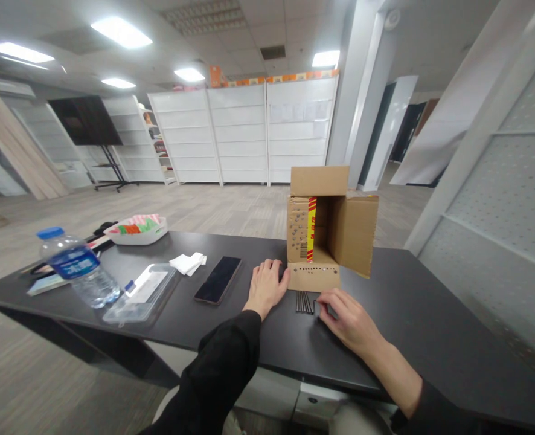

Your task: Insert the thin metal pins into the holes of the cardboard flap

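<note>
My left hand (266, 285) lies on the table with its fingers loosely spread and holds nothing. Its thumb rests beside the front flap of an open cardboard box (298, 232). Just in front of that flap, several thin dark hex keys (302, 302) lie side by side in a row. At the row's right end my right hand (345, 317) is closed in a pinch on one more hex key (314, 307), whose bent end meets the fingertips. The box's opening faces me, with flaps folded up, right and down.
Left of my left hand are a phone (218, 280), folded white tissues (188, 263), a clear plastic case (143, 294) and a tilted-looking water bottle (80, 266). A white tray (137, 236) of colourful packets stands farther back on the dark table (412, 320).
</note>
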A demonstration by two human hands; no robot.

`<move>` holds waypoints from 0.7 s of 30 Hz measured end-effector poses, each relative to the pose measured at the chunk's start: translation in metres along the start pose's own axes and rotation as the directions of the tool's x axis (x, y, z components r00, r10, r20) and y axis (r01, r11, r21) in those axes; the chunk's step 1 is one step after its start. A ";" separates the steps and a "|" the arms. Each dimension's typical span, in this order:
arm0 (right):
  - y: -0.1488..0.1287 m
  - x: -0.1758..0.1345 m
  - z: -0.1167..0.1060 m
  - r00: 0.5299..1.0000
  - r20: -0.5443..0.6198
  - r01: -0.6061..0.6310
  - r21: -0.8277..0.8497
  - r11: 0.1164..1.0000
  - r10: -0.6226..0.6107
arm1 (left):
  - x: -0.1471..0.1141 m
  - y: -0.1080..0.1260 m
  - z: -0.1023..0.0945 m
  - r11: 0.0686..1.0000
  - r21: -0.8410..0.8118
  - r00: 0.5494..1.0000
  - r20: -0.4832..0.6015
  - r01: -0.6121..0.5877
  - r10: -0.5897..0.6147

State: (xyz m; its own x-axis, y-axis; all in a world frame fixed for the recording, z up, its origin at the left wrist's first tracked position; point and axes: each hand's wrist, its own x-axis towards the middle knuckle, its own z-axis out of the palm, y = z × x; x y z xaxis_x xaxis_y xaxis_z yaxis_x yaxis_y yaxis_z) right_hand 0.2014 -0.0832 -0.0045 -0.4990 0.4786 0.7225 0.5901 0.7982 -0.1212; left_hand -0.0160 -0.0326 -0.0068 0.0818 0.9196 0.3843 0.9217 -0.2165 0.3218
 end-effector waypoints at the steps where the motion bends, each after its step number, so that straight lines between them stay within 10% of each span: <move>1: 0.000 0.000 0.001 1.000 0.006 0.004 0.001 1.000 -0.004 | 0.000 0.000 0.000 1.000 0.016 1.000 0.001 0.006 -0.006; 21: 0.000 -0.006 0.010 0.978 0.208 0.022 -0.002 1.000 -0.021 | 0.002 0.002 0.001 0.995 0.104 1.000 0.003 0.008 -0.008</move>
State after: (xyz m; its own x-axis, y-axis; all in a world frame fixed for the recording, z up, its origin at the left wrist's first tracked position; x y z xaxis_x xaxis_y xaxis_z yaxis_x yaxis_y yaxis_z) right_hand 0.1978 -0.0817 -0.0157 -0.6322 0.5274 0.5676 0.5801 0.8078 -0.1045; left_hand -0.0136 -0.0308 -0.0064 0.0756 0.9224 0.3789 0.9568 -0.1740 0.2328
